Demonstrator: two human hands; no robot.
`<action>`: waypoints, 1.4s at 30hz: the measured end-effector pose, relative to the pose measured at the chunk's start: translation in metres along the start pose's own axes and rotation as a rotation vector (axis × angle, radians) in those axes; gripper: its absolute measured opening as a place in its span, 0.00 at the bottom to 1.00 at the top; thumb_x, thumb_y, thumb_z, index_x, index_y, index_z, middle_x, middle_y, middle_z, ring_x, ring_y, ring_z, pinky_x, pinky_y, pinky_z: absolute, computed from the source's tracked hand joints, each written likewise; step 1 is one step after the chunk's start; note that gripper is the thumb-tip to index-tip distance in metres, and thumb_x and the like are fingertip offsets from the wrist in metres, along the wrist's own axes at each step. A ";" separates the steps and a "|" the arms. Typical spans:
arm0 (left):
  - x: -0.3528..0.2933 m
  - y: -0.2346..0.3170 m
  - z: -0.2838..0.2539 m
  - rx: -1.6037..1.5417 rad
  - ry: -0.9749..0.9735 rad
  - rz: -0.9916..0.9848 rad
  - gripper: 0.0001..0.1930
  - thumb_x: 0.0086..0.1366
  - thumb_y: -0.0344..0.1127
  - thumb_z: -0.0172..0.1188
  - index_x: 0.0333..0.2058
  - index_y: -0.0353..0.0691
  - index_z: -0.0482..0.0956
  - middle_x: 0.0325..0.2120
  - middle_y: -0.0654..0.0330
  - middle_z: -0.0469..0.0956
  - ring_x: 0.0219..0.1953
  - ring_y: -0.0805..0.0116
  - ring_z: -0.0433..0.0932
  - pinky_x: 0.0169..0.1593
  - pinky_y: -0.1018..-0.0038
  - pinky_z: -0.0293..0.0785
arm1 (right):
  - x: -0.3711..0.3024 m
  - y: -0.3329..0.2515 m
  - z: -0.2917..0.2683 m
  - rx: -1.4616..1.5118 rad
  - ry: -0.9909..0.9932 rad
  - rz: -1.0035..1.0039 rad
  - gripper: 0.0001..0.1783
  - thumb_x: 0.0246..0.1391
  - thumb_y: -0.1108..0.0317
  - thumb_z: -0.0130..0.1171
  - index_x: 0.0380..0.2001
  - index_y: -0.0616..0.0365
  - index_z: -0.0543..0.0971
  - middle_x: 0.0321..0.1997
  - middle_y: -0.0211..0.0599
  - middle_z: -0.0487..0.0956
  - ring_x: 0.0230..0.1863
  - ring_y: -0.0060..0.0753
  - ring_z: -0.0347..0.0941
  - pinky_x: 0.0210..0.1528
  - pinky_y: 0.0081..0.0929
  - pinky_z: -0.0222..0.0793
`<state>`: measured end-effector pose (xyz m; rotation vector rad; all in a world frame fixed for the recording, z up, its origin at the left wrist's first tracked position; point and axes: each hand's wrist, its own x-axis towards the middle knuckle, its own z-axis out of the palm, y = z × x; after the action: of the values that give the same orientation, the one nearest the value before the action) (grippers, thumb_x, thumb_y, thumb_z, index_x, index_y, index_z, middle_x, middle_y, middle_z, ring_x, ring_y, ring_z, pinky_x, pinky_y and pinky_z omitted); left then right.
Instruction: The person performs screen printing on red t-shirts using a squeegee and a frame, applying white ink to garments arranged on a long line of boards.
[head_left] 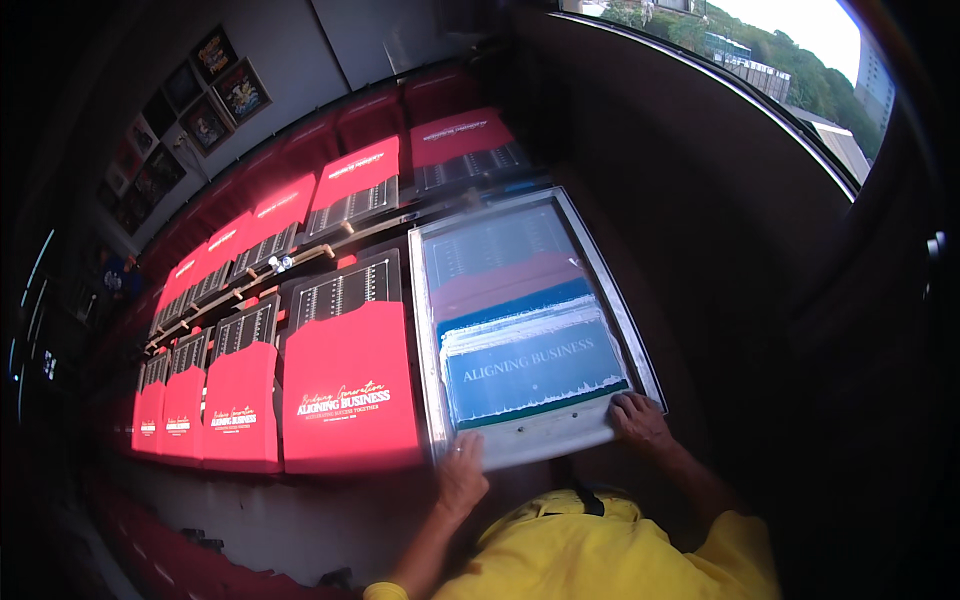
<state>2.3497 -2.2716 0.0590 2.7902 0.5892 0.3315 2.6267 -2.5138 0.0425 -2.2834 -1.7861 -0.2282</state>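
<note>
A screen-printing frame (530, 395) with pale metal edges lies tilted in front of me. Its mesh has a blue area with light lettering, and ragged white ink streaks cross the upper part of it. Through the clear far mesh, a red shirt and a ruled board show dimly. My left hand (462, 475) is closed on the near left corner, and my right hand (643, 422) grips the near right corner. Just left of the frame, a red shirt (350, 350) with white and dark print is stretched over a black ruled board (345, 290).
Several more red shirts (242, 400) on boards run off to the left, with a second row (355, 165) behind. A rail (325, 253) divides the rows. Framed pictures (242, 92) hang on the wall. A window (780, 75) is at upper right. Red cloth (190, 560) lies at lower left.
</note>
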 end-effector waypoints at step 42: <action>-0.006 -0.054 -0.078 -0.720 0.671 -1.154 0.24 0.70 0.50 0.49 0.34 0.30 0.79 0.29 0.60 0.77 0.31 0.70 0.73 0.38 0.69 0.68 | 0.062 0.026 -0.005 1.086 0.125 1.014 0.21 0.62 0.59 0.48 0.47 0.67 0.77 0.43 0.54 0.80 0.46 0.49 0.76 0.51 0.37 0.68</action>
<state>2.3032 -2.2101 0.1141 1.2930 1.6497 0.9363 2.6667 -2.4630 0.0618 -1.8823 -0.2854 0.6025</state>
